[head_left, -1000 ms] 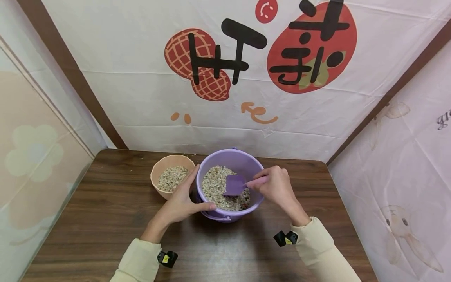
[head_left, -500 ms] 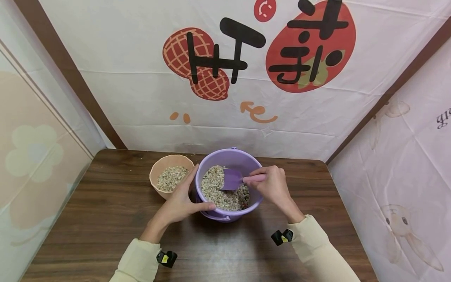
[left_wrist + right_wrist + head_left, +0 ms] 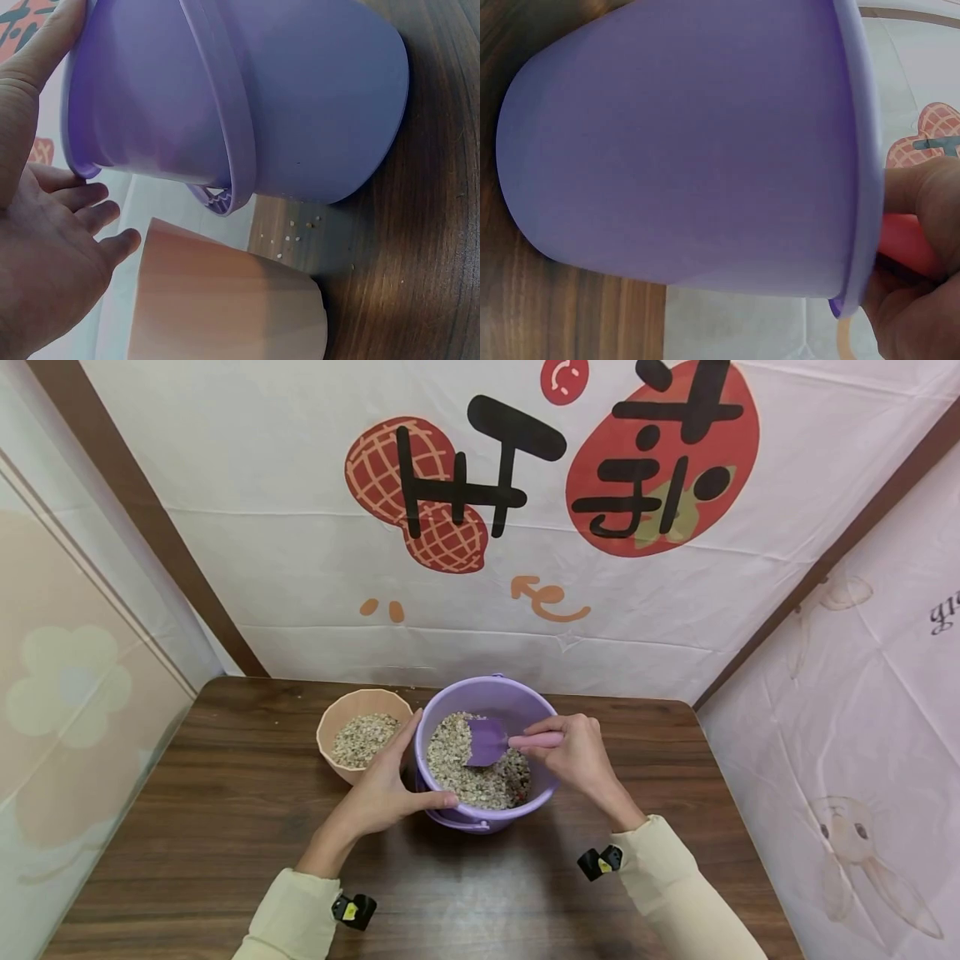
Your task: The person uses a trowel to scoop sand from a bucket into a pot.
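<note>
A purple bucket (image 3: 491,695) with a carry handle (image 3: 232,120) stands on the table, part filled with a pale, flaky grain mix (image 3: 452,762). My left hand (image 3: 375,797) spans its near-left rim, thumb lying along the edge and fingers spread against the outside. From the right, my right hand (image 3: 581,756) grips the pink handle of a small purple shovel (image 3: 487,743). The shovel's blade sits inside the bucket over the grain, pointing left. In the right wrist view the bucket wall hides the blade; the handle (image 3: 909,244) looks reddish between the fingers.
Left of the bucket, close behind the left fingers, is a peach faceted bowl (image 3: 217,300) holding similar grain (image 3: 365,739). A few loose grains (image 3: 292,232) lie on the brown wooden table (image 3: 465,902). A printed white cloth (image 3: 300,568) rises behind the table's back edge.
My right hand has shifted slightly left, and the shovel blade has slid left and a little toward the back over the grain. My left hand holds its place at the rim.
</note>
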The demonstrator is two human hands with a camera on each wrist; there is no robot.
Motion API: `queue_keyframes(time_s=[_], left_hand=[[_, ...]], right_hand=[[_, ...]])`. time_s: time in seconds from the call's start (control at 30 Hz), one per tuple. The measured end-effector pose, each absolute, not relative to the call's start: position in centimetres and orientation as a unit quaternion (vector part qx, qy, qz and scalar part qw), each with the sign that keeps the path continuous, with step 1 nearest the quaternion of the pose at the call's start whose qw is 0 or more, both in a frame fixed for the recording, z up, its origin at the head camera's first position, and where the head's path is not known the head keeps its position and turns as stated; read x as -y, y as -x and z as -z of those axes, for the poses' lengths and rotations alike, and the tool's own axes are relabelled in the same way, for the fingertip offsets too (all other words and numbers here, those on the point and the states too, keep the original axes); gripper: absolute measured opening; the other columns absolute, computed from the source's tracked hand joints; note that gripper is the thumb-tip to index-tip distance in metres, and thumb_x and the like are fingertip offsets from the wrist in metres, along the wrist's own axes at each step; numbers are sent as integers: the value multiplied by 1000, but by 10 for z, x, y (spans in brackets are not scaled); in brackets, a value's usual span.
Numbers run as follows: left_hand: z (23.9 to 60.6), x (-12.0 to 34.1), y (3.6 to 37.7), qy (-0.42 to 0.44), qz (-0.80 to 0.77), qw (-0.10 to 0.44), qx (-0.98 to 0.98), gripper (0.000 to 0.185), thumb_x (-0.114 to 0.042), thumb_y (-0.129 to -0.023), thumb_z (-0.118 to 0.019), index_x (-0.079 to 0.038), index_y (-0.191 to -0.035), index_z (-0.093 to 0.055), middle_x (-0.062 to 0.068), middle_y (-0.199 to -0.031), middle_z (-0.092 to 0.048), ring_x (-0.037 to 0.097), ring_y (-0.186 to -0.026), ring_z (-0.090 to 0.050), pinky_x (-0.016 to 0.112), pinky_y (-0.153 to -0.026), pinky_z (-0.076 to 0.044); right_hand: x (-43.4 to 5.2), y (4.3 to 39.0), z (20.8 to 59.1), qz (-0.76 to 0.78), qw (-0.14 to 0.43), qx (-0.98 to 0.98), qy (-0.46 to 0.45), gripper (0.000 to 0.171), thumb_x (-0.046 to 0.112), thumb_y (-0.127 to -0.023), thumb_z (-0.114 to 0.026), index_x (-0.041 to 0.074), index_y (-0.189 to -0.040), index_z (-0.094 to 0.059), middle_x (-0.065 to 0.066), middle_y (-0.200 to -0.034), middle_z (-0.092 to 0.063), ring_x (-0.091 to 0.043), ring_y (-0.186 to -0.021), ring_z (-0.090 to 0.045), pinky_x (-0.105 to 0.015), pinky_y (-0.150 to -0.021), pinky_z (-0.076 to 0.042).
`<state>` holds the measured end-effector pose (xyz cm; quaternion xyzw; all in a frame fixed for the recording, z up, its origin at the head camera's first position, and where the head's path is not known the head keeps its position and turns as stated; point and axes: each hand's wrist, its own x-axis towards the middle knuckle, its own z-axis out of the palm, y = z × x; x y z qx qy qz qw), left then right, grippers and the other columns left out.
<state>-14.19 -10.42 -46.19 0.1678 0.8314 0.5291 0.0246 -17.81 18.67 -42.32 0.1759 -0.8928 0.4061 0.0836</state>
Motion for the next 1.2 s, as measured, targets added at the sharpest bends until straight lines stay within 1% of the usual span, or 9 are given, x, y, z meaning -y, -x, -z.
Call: queue_keyframes(time_s=[0.13, 0.27, 0.37, 0.5, 0.63, 0.73, 0.87, 0.97, 1.2], left_hand=[[461, 104, 142, -170, -532, 24, -829, 131, -39, -67, -96, -12, -164, -13, 15, -167, -16, 33, -152, -16, 59, -121, -14], [461, 105, 141, -167, -536, 26, -827, 131, -37, -67, -97, -11, -164, -13, 15, -167, -16, 33, -152, -15, 59, -121, -14], [461, 104, 141, -169, -538, 25, -825, 130, -37, -67, -97, -12, -164, -13, 15, -167, -17, 33, -152, -16, 59, -121, -14], [461, 103, 141, -172, -539, 23, -825, 130, -37, -67, -97, -12, -164, -14, 15, -167, -18, 33, -152, -17, 59, -120, -15], [460, 102, 141, -169, -536, 25, -827, 130, -38, -67, -97, -12, -164, -14, 15, -167, -18, 34, -152, -16, 60, -120, -15], [460, 102, 140, -170, -533, 26, -829, 130, -39, -67, -96, -11, -164, -14, 14, -167, -17, 34, -152, -16, 59, -120, -15], [460, 101, 140, -168, -529, 25, -831, 130, -40, -67, -96, -11, -164, -14, 15, -167, -16, 34, -152, -15, 59, -120, -15], [460, 102, 140, -166, -528, 25, -832, 130, -40, -67, -96, -10, -164, -14, 16, -167, -16, 35, -152, -15, 59, -120, -15], [460, 103, 140, -161, -526, 29, -835, 130, -42, -68, -95, -12, -164, -13, 14, -168, -16, 35, -152, -14, 60, -120, -15]], right_hand=[[-186, 178, 425, -419, 71, 889, -172, 20, 2, -74, -89, 11, -91, -83, 9, -78, -76, -14, -91, -74, -31, -75, -59], [-184, 177, 425, -424, 75, 887, -166, 20, 4, -74, -90, 13, -90, -84, 10, -79, -76, -13, -90, -74, -32, -78, -57], [-182, 175, 425, -440, 65, 884, -147, 19, 7, -73, -91, 13, -90, -84, 9, -78, -76, -12, -89, -74, -32, -79, -57], [-179, 171, 426, -455, 66, 882, -104, 21, 10, -70, -94, 12, -89, -83, 6, -79, -77, -13, -86, -74, -33, -75, -58], [-178, 164, 427, -459, 87, 881, -71, 23, 16, -68, -95, 14, -88, -84, 4, -79, -77, -17, -85, -74, -32, -72, -56], [-178, 158, 428, -484, 92, 869, -47, 23, 20, -69, -96, 16, -88, -84, 5, -76, -76, -17, -85, -74, -29, -69, -56], [-180, 150, 428, -531, 90, 842, -33, 24, 23, -71, -95, 14, -90, -84, 5, -77, -76, -15, -81, -73, -26, -66, -57], [-182, 146, 429, -557, 94, 824, -31, 25, 21, -72, -95, 13, -92, -84, 1, -80, -77, -16, -80, -74, -25, -66, -58], [-186, 137, 425, -615, 95, 783, -14, 27, 15, -72, -94, 9, -95, -82, -7, -84, -77, -19, -82, -75, -28, -67, -60]])
